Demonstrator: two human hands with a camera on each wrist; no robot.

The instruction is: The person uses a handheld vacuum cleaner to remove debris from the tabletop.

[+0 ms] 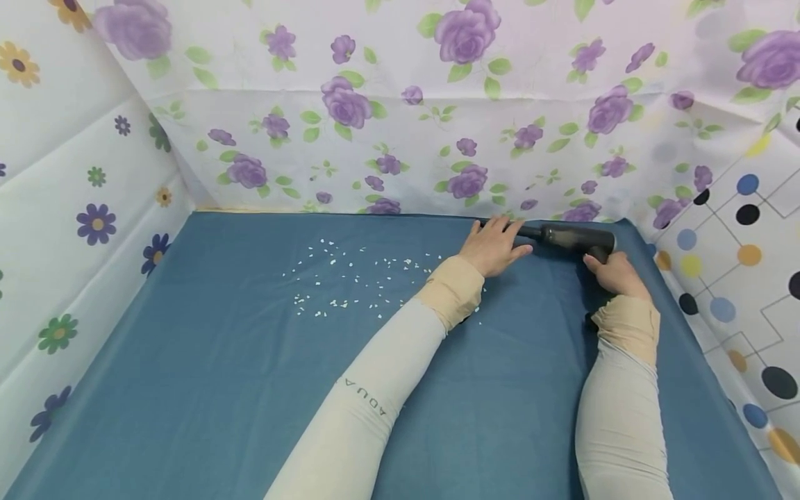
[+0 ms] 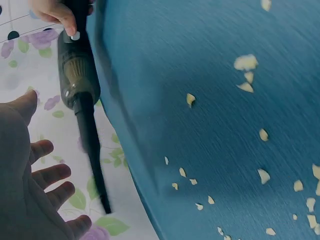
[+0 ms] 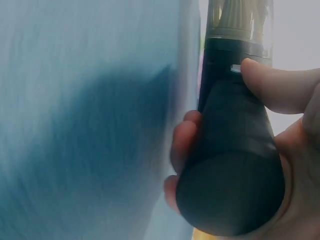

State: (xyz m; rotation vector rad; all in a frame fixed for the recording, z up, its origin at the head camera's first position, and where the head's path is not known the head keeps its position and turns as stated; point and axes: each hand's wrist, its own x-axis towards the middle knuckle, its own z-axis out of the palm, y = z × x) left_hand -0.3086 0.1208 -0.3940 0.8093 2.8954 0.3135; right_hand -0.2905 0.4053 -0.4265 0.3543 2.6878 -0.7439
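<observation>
My right hand (image 1: 619,274) grips the handle of a black handheld vacuum cleaner (image 1: 578,238) at the far right of the blue cloth. Its thumb (image 3: 275,82) lies by a small light button, below the clear dust cup (image 3: 240,17). The long narrow nozzle (image 2: 91,140) points left in the head view. Beside the nozzle is my left hand (image 1: 490,246), fingers spread and thumb out; in the left wrist view a gap separates its fingers from the nozzle. Small whitish scraps (image 2: 245,62) lie scattered on the cloth, several of them near the left forearm.
A blue cloth (image 1: 206,361) covers the tabletop. Behind it rises a sheet with purple roses (image 1: 346,103). A daisy-patterned sheet (image 1: 56,208) stands along the left side, and a dotted sheet (image 1: 744,278) along the right, near the right arm.
</observation>
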